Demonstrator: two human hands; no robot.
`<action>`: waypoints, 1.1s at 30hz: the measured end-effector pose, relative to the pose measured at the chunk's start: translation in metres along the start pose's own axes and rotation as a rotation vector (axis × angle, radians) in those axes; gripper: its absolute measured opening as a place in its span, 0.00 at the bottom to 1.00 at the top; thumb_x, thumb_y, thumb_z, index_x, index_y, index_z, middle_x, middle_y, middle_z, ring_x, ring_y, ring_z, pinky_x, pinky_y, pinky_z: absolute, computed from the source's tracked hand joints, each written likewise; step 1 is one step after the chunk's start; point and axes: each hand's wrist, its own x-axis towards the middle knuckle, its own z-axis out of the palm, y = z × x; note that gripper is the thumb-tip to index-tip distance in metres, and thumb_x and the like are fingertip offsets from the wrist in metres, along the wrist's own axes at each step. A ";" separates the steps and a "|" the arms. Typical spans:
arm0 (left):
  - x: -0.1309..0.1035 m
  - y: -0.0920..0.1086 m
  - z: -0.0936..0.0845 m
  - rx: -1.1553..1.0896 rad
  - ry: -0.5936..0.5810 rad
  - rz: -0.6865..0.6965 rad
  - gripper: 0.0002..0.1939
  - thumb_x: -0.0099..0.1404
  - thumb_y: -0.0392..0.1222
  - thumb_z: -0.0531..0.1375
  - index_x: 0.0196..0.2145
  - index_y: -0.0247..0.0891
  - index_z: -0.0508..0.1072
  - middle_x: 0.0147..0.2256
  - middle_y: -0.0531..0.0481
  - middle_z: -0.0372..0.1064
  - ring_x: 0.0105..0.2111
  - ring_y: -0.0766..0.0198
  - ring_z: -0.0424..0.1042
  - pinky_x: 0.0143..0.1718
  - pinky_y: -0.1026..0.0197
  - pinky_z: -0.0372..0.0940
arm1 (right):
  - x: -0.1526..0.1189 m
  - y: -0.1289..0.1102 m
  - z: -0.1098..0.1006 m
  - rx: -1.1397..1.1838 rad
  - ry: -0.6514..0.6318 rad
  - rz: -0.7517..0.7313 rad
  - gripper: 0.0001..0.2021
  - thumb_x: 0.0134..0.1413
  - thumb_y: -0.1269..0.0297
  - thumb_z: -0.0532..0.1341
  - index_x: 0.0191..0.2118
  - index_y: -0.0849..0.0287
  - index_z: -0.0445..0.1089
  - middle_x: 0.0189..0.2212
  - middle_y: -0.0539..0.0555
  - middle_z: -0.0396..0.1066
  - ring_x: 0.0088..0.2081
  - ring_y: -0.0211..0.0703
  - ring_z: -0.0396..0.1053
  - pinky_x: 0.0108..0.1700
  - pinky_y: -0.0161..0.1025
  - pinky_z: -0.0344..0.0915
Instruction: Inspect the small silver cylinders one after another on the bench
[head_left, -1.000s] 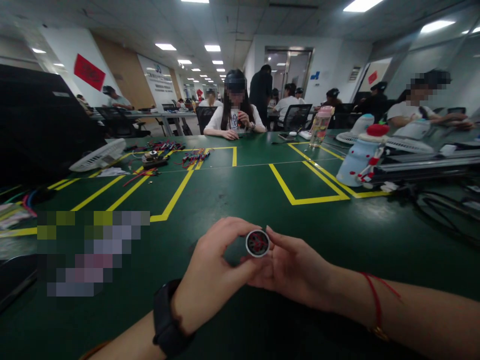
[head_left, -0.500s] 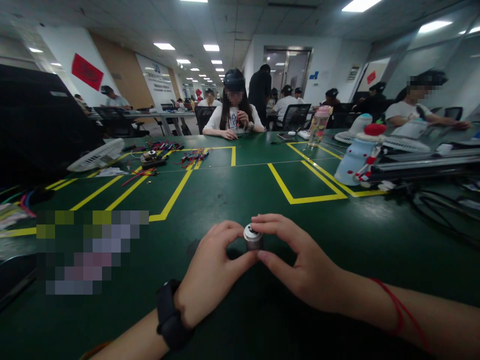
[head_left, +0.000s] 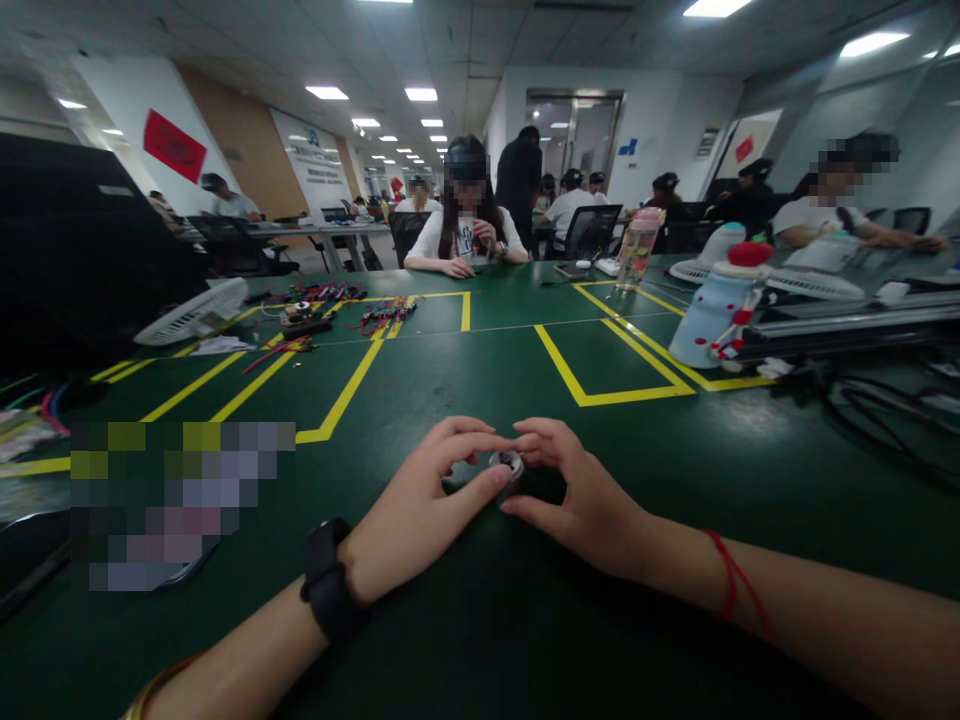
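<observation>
A small silver metal cylinder (head_left: pixel 512 462), with dark openings in its top, stands on the green table between my two hands. My left hand (head_left: pixel 412 510) curls round it from the left. Its thumb lies across the near top edge and its fingers reach to the far side. From the right, my right hand (head_left: pixel 589 500) closes in, thumb low at the near side and fingertips at the far right rim. The fingertips of both hands meet behind the cylinder. Much of its side is hidden by my left thumb.
Bundles of thin wires (head_left: pixel 386 316) and a white fan (head_left: pixel 193 312) lie at the back left. On the right stand a light-blue bottle (head_left: pixel 701 325), a clear pink-lidded bottle (head_left: pixel 637 255), metal rails (head_left: pixel 847 335) and black cables (head_left: pixel 870 415). A person (head_left: pixel 469 225) sits opposite.
My left thumb has moved up from the cylinder's lower side onto its top edge. My right fingers have shifted from over the top to the far side, joining my left fingertips.
</observation>
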 end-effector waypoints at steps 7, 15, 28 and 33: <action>0.007 -0.002 -0.002 -0.034 0.183 0.002 0.08 0.63 0.45 0.60 0.34 0.42 0.78 0.38 0.50 0.68 0.38 0.61 0.69 0.40 0.59 0.64 | 0.004 -0.002 -0.002 -0.088 -0.003 0.008 0.30 0.49 0.64 0.66 0.56 0.52 0.54 0.46 0.50 0.67 0.47 0.33 0.67 0.51 0.36 0.65; 0.003 -0.012 0.000 0.123 0.086 -0.086 0.08 0.65 0.42 0.57 0.35 0.43 0.77 0.37 0.51 0.75 0.38 0.60 0.72 0.41 0.58 0.64 | 0.001 -0.002 -0.004 -0.129 0.025 0.000 0.27 0.49 0.65 0.64 0.55 0.53 0.56 0.46 0.50 0.66 0.46 0.33 0.67 0.50 0.35 0.66; -0.012 -0.023 -0.014 0.147 0.059 -0.103 0.11 0.66 0.48 0.57 0.43 0.45 0.74 0.44 0.50 0.71 0.42 0.59 0.71 0.43 0.57 0.66 | 0.004 -0.001 -0.044 -0.154 0.118 0.206 0.22 0.50 0.57 0.63 0.50 0.57 0.61 0.44 0.53 0.68 0.42 0.36 0.69 0.45 0.35 0.69; -0.046 -0.052 -0.058 0.124 0.140 -0.282 0.15 0.65 0.56 0.55 0.42 0.47 0.73 0.43 0.53 0.73 0.44 0.56 0.70 0.43 0.59 0.65 | -0.035 0.044 -0.156 -0.528 0.461 0.465 0.26 0.42 0.52 0.65 0.47 0.60 0.62 0.41 0.59 0.68 0.36 0.43 0.67 0.38 0.42 0.66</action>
